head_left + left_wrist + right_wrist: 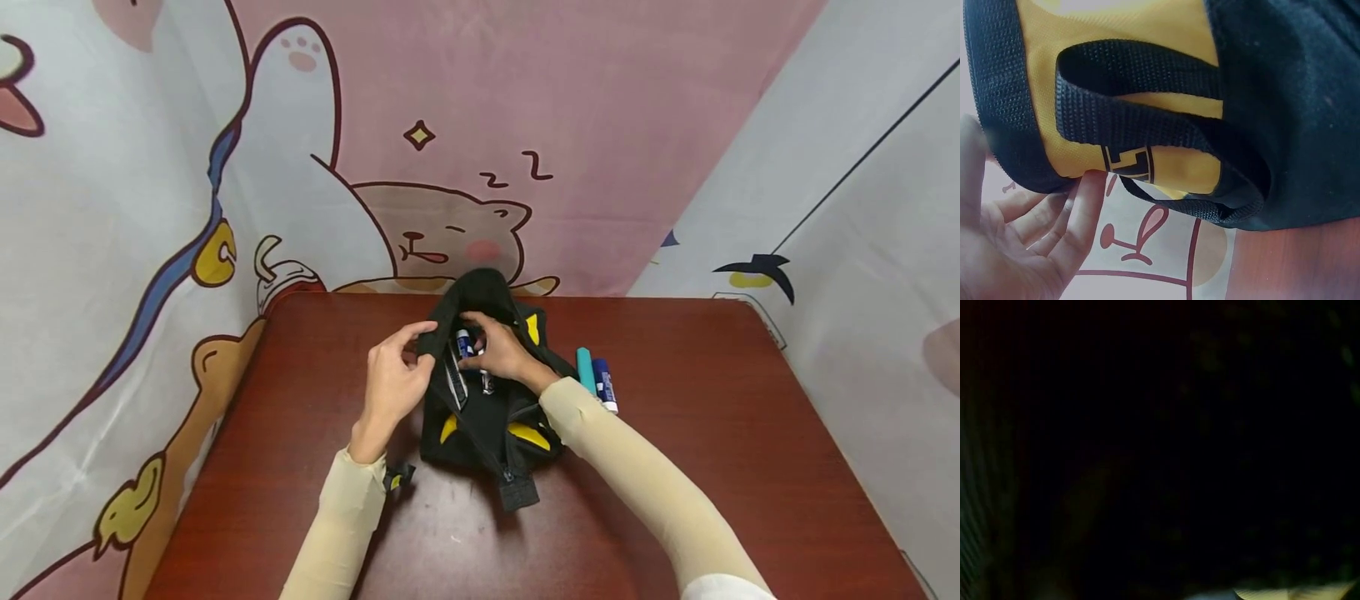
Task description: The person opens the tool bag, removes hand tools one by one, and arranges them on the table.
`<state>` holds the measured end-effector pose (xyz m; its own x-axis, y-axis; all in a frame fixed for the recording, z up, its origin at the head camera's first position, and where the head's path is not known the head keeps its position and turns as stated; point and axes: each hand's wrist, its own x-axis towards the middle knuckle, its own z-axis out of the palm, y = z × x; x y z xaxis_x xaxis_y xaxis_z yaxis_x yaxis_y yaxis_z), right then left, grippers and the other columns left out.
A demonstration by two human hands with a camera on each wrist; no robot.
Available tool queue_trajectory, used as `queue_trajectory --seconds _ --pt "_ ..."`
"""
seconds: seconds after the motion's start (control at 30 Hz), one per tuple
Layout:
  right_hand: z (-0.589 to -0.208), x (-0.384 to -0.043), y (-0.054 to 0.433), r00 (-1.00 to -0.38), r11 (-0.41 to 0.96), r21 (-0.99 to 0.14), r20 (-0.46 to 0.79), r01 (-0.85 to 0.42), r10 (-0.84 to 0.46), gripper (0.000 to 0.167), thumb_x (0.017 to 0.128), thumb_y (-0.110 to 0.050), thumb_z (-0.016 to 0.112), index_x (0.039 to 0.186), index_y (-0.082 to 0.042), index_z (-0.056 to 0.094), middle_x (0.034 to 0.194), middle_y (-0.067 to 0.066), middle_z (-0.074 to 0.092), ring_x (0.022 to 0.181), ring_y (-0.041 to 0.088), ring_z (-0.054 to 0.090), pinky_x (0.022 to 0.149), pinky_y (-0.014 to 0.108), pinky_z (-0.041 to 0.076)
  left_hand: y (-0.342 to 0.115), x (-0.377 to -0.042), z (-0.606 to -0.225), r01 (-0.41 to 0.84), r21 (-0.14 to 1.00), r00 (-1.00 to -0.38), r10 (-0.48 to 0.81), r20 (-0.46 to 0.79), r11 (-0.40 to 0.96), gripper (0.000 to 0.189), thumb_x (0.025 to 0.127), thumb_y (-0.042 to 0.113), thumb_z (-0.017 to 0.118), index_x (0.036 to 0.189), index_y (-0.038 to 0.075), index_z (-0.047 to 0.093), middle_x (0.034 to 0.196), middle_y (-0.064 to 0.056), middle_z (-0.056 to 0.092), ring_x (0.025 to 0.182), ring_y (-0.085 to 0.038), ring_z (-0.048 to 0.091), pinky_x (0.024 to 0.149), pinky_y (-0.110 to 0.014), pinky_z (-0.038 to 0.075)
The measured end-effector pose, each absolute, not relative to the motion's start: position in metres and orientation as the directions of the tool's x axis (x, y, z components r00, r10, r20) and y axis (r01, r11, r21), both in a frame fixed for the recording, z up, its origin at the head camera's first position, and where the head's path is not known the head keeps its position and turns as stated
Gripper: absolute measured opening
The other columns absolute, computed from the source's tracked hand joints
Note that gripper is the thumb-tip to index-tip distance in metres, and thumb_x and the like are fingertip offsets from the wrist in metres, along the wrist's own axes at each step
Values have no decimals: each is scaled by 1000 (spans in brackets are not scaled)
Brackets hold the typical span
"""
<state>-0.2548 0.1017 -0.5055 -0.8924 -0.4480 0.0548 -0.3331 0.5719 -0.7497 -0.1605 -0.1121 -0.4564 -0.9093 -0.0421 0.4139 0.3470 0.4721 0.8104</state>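
Observation:
A black bag (480,433) with yellow patches lies on the table, its zipped mouth spread. At its left edge my left hand (393,371) pinches the rim between thumb and fingers. In the left wrist view, the fingers of that hand touch the bag's yellow panel (1191,175), beside a black webbing loop (1141,125). My right hand (498,350) reaches into the mouth, thumb and forefinger spread apart. A blue tube (464,343) with a pale end shows between them, and a small silvery item (487,382) lies below. The right wrist view is almost wholly dark inside the bag.
Right of the bag, partly behind the right forearm, lie a teal stick (585,368) and a blue tube with a white cap (604,385). A black strap end (399,477) rests near the left wrist. Printed cloth hangs behind the reddish-brown table (712,433).

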Motion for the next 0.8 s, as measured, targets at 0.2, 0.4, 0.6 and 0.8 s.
queue_trajectory --seconds 0.2,0.4,0.6,0.8 --pt "-508 -257 103 -881 615 -700 40 -362 -472 91 83 -13 99 162 -6 52 141 16 68 94 24 65 84 36 53 -113 -161 -455 344 809 -910 -42 412 477 45 89 -2 68 129 11 82 107 -9 82 84 -20 75 71 -37 62" --pt "-515 -260 107 -849 586 -694 71 -419 -523 89 83 -15 99 160 -5 54 125 14 68 93 24 62 82 37 53 -114 -161 -457 338 812 -912 -49 408 475 44 89 -2 68 129 12 82 107 -8 82 84 -19 74 70 -32 60" --pt "-528 -265 112 -816 556 -674 123 -487 -565 90 81 -19 101 157 -3 56 122 13 68 91 22 61 79 35 53 -114 -161 -457 339 816 -913 -46 405 468 44 89 -2 69 129 12 82 106 -9 81 83 -19 74 69 -31 60" --pt "-516 -258 108 -821 580 -689 36 -433 -570 98 77 -14 103 161 -4 53 142 18 66 103 29 65 89 43 57 -115 -161 -458 338 813 -913 -46 406 473 44 90 -2 69 129 12 82 106 -9 81 84 -20 74 70 -33 60"
